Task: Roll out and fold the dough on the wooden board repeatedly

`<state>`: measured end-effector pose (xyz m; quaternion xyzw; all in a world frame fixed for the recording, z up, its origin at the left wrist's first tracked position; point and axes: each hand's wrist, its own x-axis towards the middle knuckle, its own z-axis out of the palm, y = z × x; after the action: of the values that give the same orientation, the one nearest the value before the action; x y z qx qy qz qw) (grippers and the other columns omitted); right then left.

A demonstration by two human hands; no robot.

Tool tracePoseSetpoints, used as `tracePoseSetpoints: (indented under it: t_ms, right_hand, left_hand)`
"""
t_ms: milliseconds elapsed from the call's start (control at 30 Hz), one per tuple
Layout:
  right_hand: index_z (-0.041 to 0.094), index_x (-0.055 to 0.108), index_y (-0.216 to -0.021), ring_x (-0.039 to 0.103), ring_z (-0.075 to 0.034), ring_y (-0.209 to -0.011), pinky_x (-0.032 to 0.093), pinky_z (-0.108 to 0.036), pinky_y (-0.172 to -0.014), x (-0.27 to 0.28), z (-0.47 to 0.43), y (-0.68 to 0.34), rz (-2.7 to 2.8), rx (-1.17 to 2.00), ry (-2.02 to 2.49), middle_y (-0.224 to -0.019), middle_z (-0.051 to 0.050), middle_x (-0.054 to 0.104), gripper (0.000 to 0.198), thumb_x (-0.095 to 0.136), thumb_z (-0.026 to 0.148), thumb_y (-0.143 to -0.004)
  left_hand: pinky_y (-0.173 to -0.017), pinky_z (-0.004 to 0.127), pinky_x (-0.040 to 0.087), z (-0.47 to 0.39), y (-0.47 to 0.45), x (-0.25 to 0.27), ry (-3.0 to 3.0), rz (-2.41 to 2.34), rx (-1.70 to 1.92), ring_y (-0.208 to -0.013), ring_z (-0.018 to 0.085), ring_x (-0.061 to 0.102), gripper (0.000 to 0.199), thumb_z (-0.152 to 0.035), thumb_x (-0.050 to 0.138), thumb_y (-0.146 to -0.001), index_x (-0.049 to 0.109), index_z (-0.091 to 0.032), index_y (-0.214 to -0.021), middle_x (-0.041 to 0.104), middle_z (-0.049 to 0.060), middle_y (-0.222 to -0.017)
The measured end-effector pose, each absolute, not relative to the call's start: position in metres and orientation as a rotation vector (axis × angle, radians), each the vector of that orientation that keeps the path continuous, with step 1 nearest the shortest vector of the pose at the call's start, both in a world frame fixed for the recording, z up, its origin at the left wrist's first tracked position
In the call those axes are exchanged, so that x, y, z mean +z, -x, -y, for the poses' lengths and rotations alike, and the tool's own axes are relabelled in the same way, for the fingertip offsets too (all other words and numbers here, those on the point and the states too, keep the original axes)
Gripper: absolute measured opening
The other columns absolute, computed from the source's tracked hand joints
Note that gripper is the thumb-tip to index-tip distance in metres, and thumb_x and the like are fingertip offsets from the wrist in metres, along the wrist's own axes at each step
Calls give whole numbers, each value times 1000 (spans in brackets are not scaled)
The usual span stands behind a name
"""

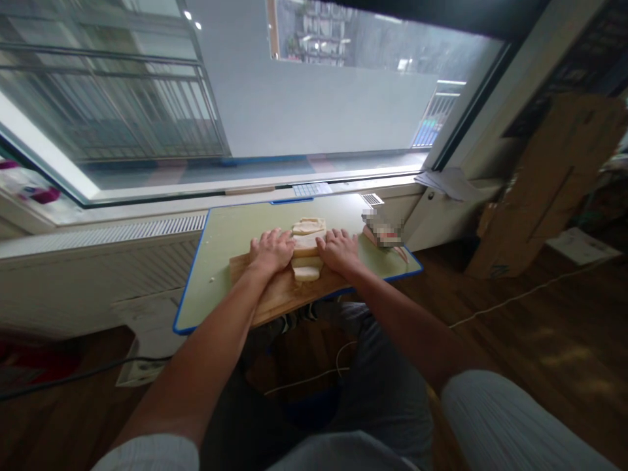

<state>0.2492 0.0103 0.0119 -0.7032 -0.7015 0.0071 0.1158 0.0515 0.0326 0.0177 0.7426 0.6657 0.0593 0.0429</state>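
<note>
A pale, flattened strip of dough (pixel 308 241) lies across a wooden cutting board (pixel 275 297), with its far end folded or wrinkled and its near end toward me. Across the dough runs a short wooden rolling pin (pixel 307 252), close to the dough in colour. My left hand (pixel 275 250) is over the pin's left end, palm down, fingers pointing forward. Over the right end rests my right hand (pixel 339 250), also palm down. Both hands bear on the pin from either side of the dough; their palms hide its ends.
The board lies on a small pale green table with a blue edge (pixel 196 278). At the table's right stands a blurred-out item (pixel 383 229). Behind are a radiator cover (pixel 137 239) and a large window. Cardboard (pixel 544 190) leans at right; a white cable (pixel 520 297) crosses the floor.
</note>
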Motion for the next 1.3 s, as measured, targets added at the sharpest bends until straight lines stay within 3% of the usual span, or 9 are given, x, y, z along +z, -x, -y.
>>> tracePoseSetpoints:
  t_ms: [200, 367, 533, 767, 900, 1000, 1133, 1300]
  right_hand:
    - [18, 63, -144, 50, -36, -142, 34, -62, -122, 12, -19, -250, 2080, 26, 2055, -155, -17, 62, 51, 32, 41, -111]
    - [18, 69, -135, 48, -36, -145, 29, -62, -124, 8, 2, -251, 2110, -7, 2002, -149, -17, 66, 52, 27, 42, -114]
    - [14, 50, -161, 39, -32, -155, 25, -56, -129, 0, 44, -250, 2061, -37, 1948, -165, -18, 53, 62, 25, 47, -115]
    - [12, 47, -164, 31, -29, -163, 24, -54, -131, -6, 87, -248, 2030, -3, 1956, -172, -16, 45, 61, 31, 44, -115]
    - [18, 60, -154, 37, -29, -160, 19, -61, -133, 7, 82, -249, 2020, 82, 1942, -167, -13, 53, 56, 31, 47, -116]
    - [23, 69, -145, 34, -33, -162, 18, -66, -132, 22, 57, -251, 2038, 176, 1987, -166, -11, 55, 54, 33, 50, -115]
    - [22, 53, -163, 24, -35, -166, 18, -64, -132, 33, 7, -253, 2023, 196, 2022, -176, -12, 39, 62, 37, 56, -113]
    - [23, 40, -171, 24, -37, -166, 21, -63, -132, 28, -39, -252, 2063, 393, 2151, -180, -12, 30, 71, 34, 58, -110]
  left_hand:
    - [-127, 58, 31, -47, -51, 17, -2274, -2001, 167, -157, 33, 41, 66, -57, 24, -107, 49, -34, -164, 41, 8, -176]
    - [-129, 57, 30, -26, -50, 14, -2291, -2012, 233, -158, 30, 41, 67, -53, 22, -108, 41, -33, -169, 40, 6, -177]
    - [-132, 56, 26, 15, -45, 13, -2343, -1968, 253, -160, 27, 40, 63, -51, 20, -110, 47, -36, -165, 43, 1, -176]
    - [-136, 59, 15, 59, -36, 12, -2406, -1935, 263, -163, 24, 35, 59, -46, 24, -112, 50, -34, -163, 44, 1, -175]
    - [-134, 58, 24, 47, -31, 14, -2456, -1845, 291, -161, 24, 41, 56, -46, 25, -112, 57, -33, -157, 49, 3, -171]
    - [-132, 45, 33, 21, -34, 21, -2436, -1809, 354, -155, 23, 48, 54, -45, 30, -111, 63, -26, -150, 58, 6, -165]
    - [-131, 39, 36, -21, -43, 31, -2267, -2009, 562, -157, 27, 46, 65, -46, 45, -105, 49, -14, -162, 52, 16, -168]
    - [-129, 52, 38, -62, -47, 30, -2090, -2066, 280, -160, 33, 41, 71, -51, 46, -101, 44, -24, -167, 42, 13, -175]
